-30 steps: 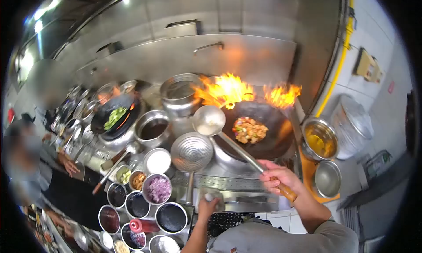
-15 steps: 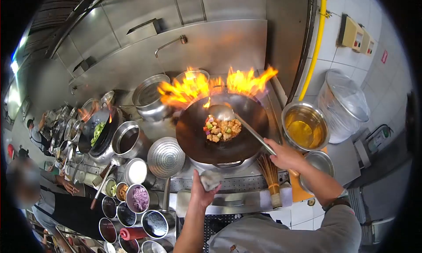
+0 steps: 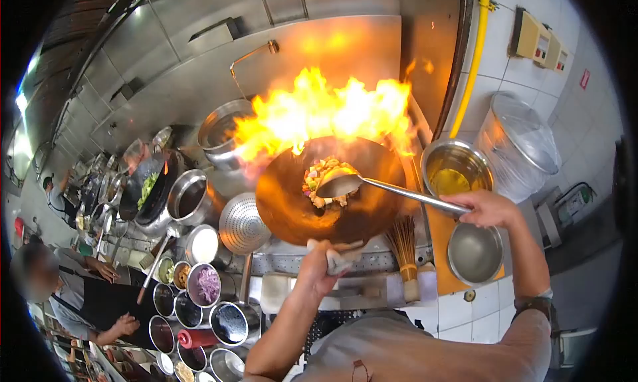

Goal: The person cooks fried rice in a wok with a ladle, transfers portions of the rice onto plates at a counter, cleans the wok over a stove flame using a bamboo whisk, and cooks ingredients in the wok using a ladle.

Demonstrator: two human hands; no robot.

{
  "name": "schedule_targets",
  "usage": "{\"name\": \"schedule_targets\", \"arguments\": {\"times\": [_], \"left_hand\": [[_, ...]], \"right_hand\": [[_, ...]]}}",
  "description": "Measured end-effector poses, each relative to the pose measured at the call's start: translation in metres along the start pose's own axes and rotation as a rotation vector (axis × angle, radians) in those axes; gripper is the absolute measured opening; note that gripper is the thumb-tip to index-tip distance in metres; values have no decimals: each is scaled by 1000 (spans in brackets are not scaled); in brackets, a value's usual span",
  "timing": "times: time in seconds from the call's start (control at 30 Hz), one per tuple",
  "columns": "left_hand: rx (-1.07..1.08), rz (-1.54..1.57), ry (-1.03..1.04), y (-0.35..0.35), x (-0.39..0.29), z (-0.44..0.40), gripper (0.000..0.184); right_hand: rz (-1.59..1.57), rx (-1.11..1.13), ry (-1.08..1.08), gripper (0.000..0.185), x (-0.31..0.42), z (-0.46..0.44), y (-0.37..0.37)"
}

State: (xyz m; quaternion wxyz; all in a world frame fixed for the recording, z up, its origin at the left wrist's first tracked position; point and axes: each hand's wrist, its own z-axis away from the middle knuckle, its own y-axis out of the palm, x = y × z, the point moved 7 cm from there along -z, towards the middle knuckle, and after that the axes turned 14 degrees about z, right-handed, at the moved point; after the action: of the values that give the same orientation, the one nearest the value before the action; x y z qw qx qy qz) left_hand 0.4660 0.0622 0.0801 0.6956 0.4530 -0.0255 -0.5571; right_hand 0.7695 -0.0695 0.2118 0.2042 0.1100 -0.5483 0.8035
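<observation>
A dark wok point(image 3: 286, 212) sits over the burner, with tall flames point(image 3: 325, 113) along its far rim. Diced food point(image 3: 322, 171), orange-brown with green and reddish bits, lies in the wok, partly hidden by the ladle. My right hand point(image 3: 488, 208) is wrapped round the handle of a metal ladle point(image 3: 415, 194), whose bowl is in the wok at the food. At the wok's near edge, my left hand point(image 3: 318, 270) is closed on a pale folded cloth point(image 3: 340, 261), gripping the wok's near handle through it; the exact contact is partly covered.
A bamboo brush point(image 3: 405, 256) stands right of the wok, near a bowl of yellow oil point(image 3: 455, 176) and a metal bowl point(image 3: 475, 252). On the left are a perforated strainer point(image 3: 244, 222), several ingredient pots, a red bottle point(image 3: 193, 339) and a co-worker point(image 3: 80, 269).
The flames have grown much larger. My left hand has moved up with the cloth to the wok's near edge. My right hand has moved right, and the ladle's bowl has come nearer over the food.
</observation>
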Motion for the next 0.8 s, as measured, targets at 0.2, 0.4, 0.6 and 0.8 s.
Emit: {"name": "schedule_targets", "arguments": {"times": [0.2,0.4,0.6,0.8], "left_hand": [[-47,-5,13,-12,-4,-28,12],[80,38,165,-41,18,32,21],[21,-66,-41,16,-26,-3,13],[161,-14,129,-47,16,-4,25]], "right_hand": [[306,-174,-17,69,27,-37,16],[319,-489,-225,68,32,7,23],[155,-150,-16,65,45,1,5],[468,-432,25,64,63,-6,22]]}}
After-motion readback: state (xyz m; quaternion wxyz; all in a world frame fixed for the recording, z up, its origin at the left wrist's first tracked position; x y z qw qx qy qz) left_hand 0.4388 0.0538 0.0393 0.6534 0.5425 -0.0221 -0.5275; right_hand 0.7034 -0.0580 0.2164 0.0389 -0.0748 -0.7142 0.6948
